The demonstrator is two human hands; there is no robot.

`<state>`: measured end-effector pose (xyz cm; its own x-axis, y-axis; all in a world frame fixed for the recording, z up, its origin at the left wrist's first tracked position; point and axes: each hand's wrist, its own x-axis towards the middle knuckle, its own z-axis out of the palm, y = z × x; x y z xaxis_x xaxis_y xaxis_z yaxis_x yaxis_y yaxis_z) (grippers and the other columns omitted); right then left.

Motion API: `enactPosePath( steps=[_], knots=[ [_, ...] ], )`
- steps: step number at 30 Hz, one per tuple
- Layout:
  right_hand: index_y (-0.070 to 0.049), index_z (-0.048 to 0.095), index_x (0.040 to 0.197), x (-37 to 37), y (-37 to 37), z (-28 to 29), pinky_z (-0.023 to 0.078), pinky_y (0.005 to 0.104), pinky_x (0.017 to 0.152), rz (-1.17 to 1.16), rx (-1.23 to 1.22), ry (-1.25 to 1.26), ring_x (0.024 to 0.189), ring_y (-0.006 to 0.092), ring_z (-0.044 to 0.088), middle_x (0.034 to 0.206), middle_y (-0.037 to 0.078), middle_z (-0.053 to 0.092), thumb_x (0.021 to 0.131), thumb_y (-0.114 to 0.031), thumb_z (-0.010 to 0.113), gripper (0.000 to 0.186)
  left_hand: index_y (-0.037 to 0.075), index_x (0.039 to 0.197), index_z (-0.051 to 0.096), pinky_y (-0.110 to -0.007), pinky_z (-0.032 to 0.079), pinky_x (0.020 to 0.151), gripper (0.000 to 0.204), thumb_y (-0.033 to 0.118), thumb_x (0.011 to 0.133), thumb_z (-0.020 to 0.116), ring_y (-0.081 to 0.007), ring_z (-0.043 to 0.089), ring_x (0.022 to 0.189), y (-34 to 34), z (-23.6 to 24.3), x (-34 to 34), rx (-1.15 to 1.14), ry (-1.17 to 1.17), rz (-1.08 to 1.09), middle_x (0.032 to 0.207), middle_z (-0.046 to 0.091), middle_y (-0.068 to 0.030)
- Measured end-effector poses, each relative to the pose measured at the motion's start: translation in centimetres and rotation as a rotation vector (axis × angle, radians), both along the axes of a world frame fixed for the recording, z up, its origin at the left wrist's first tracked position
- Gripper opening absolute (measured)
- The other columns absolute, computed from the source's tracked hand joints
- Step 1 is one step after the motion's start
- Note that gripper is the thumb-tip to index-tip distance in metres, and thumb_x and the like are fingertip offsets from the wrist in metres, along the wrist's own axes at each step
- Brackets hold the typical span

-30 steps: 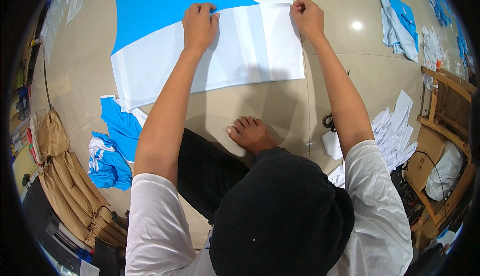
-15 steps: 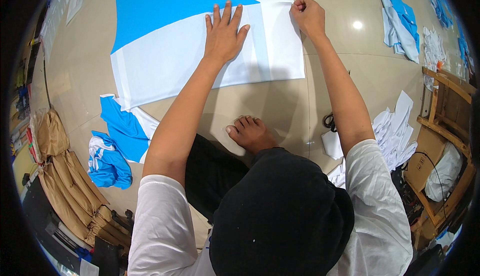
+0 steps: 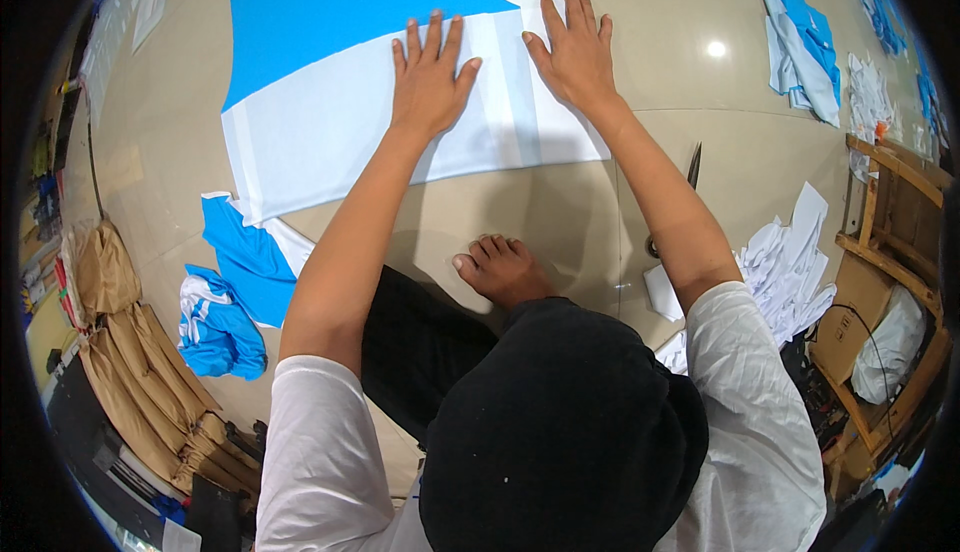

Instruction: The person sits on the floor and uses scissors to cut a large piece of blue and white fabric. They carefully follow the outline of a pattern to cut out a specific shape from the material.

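A large blue and white fabric piece (image 3: 330, 102) lies spread flat on the tiled floor. My left hand (image 3: 430, 77) rests palm-down on its white part, fingers apart. My right hand (image 3: 575, 52) lies flat beside it near the fabric's right edge, fingers also spread. Neither hand holds anything. My bare foot (image 3: 505, 267) sits on the floor just below the fabric, and my black cap hides the lower middle of the view.
Scissors (image 3: 680, 192) lie on the floor right of my right arm. White fabric scraps (image 3: 790, 262) are heaped at the right beside a wooden frame (image 3: 895, 222). Blue and white pieces (image 3: 235, 292) lie at the left, brown sacks (image 3: 120, 342) beyond, more fabric (image 3: 800, 42) top right.
My left hand let go of the fabric edge and moved right, flat and open. My right hand, pinching the fabric's top right before, now lies flat with fingers spread.
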<state>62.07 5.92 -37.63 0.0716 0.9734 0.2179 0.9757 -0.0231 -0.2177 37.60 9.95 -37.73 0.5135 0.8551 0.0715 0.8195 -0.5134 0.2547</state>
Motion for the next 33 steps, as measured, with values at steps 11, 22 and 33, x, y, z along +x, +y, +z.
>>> enactPosePath(
  steps=[11, 22, 33],
  knots=[
    [0.001, 0.040, 0.167, -0.2, -0.4, -0.4, 0.017, 0.0689, 0.130, -0.048, -0.047, 0.052, 0.165, 0.0488, 0.021, 0.175, 0.034, 0.028, 0.111, -0.050, 0.054, 0.077, 0.011, 0.174, 0.031, -0.069, 0.008, 0.133, 0.079, 0.058, 0.113, 0.044, -0.0504, 0.010, 0.167, 0.1, 0.2, -1.6, -0.023, 0.026, 0.068, 0.181, 0.023, -0.0211],
    [0.006, 0.053, 0.152, 0.4, -0.7, -0.2, 0.025, 0.0675, 0.126, -0.056, 0.060, 0.140, 0.155, 0.0477, 0.035, 0.162, 0.032, 0.043, 0.103, -0.046, 0.068, 0.073, 0.021, 0.174, 0.036, -0.073, 0.007, 0.130, 0.071, 0.057, 0.112, 0.046, -0.0539, 0.011, 0.166, 0.0, -0.1, -1.1, 0.027, 0.023, 0.037, 0.181, 0.025, -0.0193],
    [0.004, 0.053, 0.154, 0.1, -0.9, 0.1, 0.026, 0.0678, 0.126, -0.049, 0.102, 0.123, 0.156, 0.0477, 0.036, 0.165, 0.033, 0.041, 0.105, -0.046, 0.066, 0.072, 0.012, 0.173, 0.035, -0.074, 0.009, 0.129, 0.077, 0.055, 0.111, 0.050, -0.0562, 0.013, 0.165, -2.1, 0.6, -0.7, -0.014, -0.050, 0.020, 0.180, 0.026, -0.0227]
  ],
)
